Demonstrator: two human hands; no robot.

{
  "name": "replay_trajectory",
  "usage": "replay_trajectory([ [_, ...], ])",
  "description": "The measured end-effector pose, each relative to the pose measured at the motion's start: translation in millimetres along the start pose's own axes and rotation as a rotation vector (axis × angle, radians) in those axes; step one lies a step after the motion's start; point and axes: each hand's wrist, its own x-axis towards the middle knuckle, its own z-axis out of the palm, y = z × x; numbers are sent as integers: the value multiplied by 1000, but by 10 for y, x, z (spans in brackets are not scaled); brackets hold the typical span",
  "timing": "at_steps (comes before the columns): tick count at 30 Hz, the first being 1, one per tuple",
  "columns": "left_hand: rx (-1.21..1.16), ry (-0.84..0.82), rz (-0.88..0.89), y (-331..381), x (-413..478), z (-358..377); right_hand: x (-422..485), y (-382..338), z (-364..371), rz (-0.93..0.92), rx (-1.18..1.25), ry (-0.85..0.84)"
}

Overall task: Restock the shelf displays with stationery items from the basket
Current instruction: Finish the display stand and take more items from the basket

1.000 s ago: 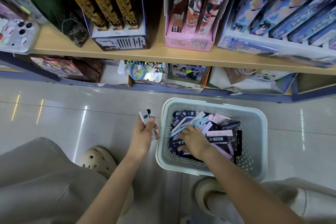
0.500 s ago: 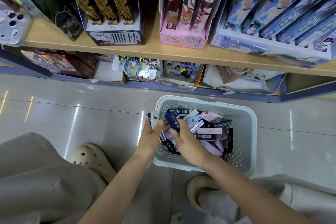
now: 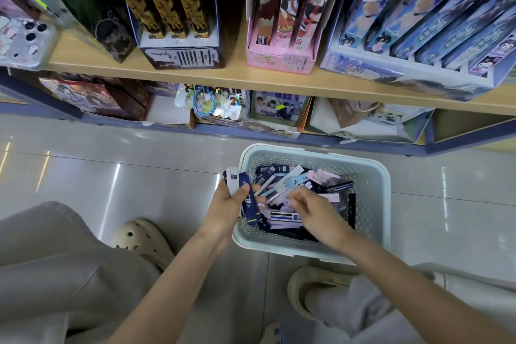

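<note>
A pale blue plastic basket (image 3: 371,176) stands on the floor in front of the shelves, filled with several slim stationery packs (image 3: 296,179) in navy, pink, light blue and white. My left hand (image 3: 229,209) hovers at the basket's left rim and grips a small bundle of packs (image 3: 241,190), white ones behind and a long navy one in front under my thumb. My right hand (image 3: 312,209) is inside the basket over the pile, fingers loosely curled and reaching among the packs; I see nothing held in it.
Above the basket a wooden shelf (image 3: 223,78) carries display boxes: black and gold (image 3: 173,8), pink (image 3: 282,17), and blue (image 3: 418,22). The lower shelf holds mixed goods. My knees and two beige clogs (image 3: 145,240) flank the basket on the glossy tiled floor.
My right hand passed a navy pack to my left hand, which now holds it with the white ones. The right hand has moved back over the pile in the basket.
</note>
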Motion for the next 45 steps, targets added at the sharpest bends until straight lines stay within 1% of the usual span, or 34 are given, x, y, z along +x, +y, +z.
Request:
replay_trajectory([
  [1,15,-12,-2,-3,-7,-9,11,180,-10,58,-82,-43],
  [3,36,-32,-3,-16,-21,-23,-4,470,-2,137,-208,-181],
  [5,36,-41,-4,-28,-37,-23,-40,635,18,156,-273,-317],
  [7,34,-43,1,-18,-55,-22,-40,690,47,125,-343,-392],
  [9,19,-44,7,-11,-73,-21,-2,696,93,97,-436,-431],
  [12,-14,-46,7,-9,-121,-15,49,673,158,117,-538,-460],
  [18,-35,-38,-17,-73,-152,-48,86,601,151,102,-563,-469],
  [22,-32,-37,-20,-103,-155,-47,49,599,116,129,-406,-467],
  [25,-31,-60,-12,-98,-182,-21,20,629,78,182,-248,-407],
  [29,8,-51,-7,-130,-169,-2,-52,561,77,142,-154,-377],
  [32,3,-16,-36,-186,-153,18,-79,387,64,64,-80,-245],
  [34,-13,4,-39,-214,-151,48,-76,223,67,45,-9,-146],
  [35,-14,8,-37,-223,-151,69,-75,133,76,65,68,-103],
  [37,-8,13,-31,-232,-150,118,-95,-41,100,112,301,-23],
  [40,-11,-9,-9,-233,-155,180,-170,-236,152,110,571,57],
  [42,-53,-16,-19,-234,-159,205,-212,-313,206,122,646,94],
  [45,-132,7,-66,-239,-162,215,-245,-315,255,164,641,121],
])
